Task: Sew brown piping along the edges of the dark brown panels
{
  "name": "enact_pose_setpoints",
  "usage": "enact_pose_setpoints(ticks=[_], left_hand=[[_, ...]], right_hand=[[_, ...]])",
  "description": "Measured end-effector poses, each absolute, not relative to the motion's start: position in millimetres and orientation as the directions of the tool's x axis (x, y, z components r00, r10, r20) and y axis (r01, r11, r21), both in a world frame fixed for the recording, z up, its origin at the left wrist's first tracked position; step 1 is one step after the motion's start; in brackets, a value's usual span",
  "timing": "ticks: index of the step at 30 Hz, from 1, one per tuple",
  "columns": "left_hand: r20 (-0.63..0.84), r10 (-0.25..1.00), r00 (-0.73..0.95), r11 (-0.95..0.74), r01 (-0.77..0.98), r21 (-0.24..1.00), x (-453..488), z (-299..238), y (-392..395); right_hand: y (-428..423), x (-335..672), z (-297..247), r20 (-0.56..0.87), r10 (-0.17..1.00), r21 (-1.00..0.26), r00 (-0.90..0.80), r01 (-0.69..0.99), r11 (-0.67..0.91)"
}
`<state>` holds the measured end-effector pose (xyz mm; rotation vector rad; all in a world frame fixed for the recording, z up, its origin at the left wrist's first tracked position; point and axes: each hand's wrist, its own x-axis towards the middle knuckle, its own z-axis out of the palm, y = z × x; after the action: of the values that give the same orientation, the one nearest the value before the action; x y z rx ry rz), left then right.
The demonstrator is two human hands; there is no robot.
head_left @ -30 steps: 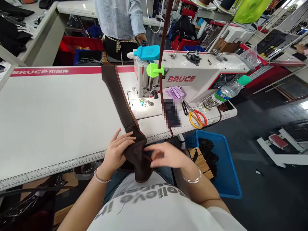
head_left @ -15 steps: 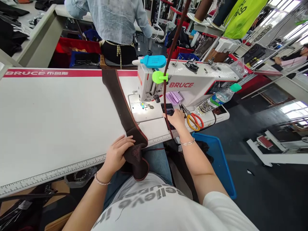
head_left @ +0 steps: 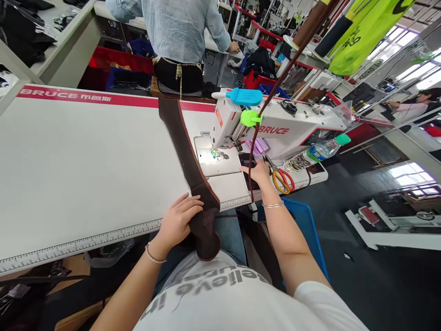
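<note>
Resting left hand (head_left: 177, 220), fingers (head_left: 196, 210) loosely spread, on brown fabric (head_left: 188, 151); right edge looks bound, left bare, remainder unclear. Right hand (head_left: 261, 173) at phone (head_left: 245, 159), grip can't tell.

Left hand (head_left: 179, 220) laid on long dark brown fabric piece with reddish-brown edging (head_left: 181, 145), near front edge of white worktop with red BRUCE band (head_left: 86, 156); thumb hidden. Fabric runs from the far edge, drapes over the front toward the lap. Right hand (head_left: 259, 172) over flat dark-screened phone (head_left: 245, 159), thumb out to the left, fingertips unclear. Narrow reddish-brown strip (head_left: 275, 89) hangs down in front of phone and white BRUCE sewing machine (head_left: 296, 122). Just right of that hand: scissors with orange and yellow handles (head_left: 290, 180), then clear green-capped bottle (head_left: 315, 152) lying tilted. Blue plastic bin (head_left: 314, 236) below. Person in light blue shirt (head_left: 181, 34) beyond worktop.
</note>
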<state>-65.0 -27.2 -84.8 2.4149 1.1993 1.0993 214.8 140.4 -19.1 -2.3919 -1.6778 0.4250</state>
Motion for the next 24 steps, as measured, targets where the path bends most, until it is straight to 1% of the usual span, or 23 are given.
enact_pose_setpoints(ticks=[7, 15, 17, 19, 21, 23, 24], left_hand=[[0.525, 0.752, 0.399, -0.648, 0.598, 0.472, -65, -84, -27], [0.510, 0.766, 0.392, -0.635, 0.584, 0.506, -66, -83, -27], [0.507, 0.772, 0.384, -0.629, 0.578, 0.520, -66, -83, -27], [0.503, 0.778, 0.376, -0.622, 0.573, 0.533, -66, -83, -27], [0.501, 0.783, 0.369, -0.617, 0.571, 0.542, -66, -83, -26], [0.501, 0.785, 0.364, -0.613, 0.568, 0.549, -66, -82, -26], [0.498, 0.789, 0.360, -0.609, 0.567, 0.555, -65, -82, -26]], right_hand=[[139, 213, -19, -0.121, 0.934, -0.306, 0.337, 0.882, -0.358], [136, 217, -18, -0.103, 0.944, -0.351, 0.314, 0.877, -0.330], [128, 223, -18, -0.027, 0.944, -0.411, 0.330, 0.857, -0.312], [110, 229, -18, 0.124, 0.926, -0.517, 0.358, 0.819, -0.247], [80, 232, -21, 0.291, 0.875, -0.636, 0.387, 0.762, -0.126], [40, 229, -26, 0.370, 0.844, -0.731, 0.389, 0.683, 0.006], [19, 225, -30, 0.368, 0.851, -0.767, 0.374, 0.639, 0.051]])
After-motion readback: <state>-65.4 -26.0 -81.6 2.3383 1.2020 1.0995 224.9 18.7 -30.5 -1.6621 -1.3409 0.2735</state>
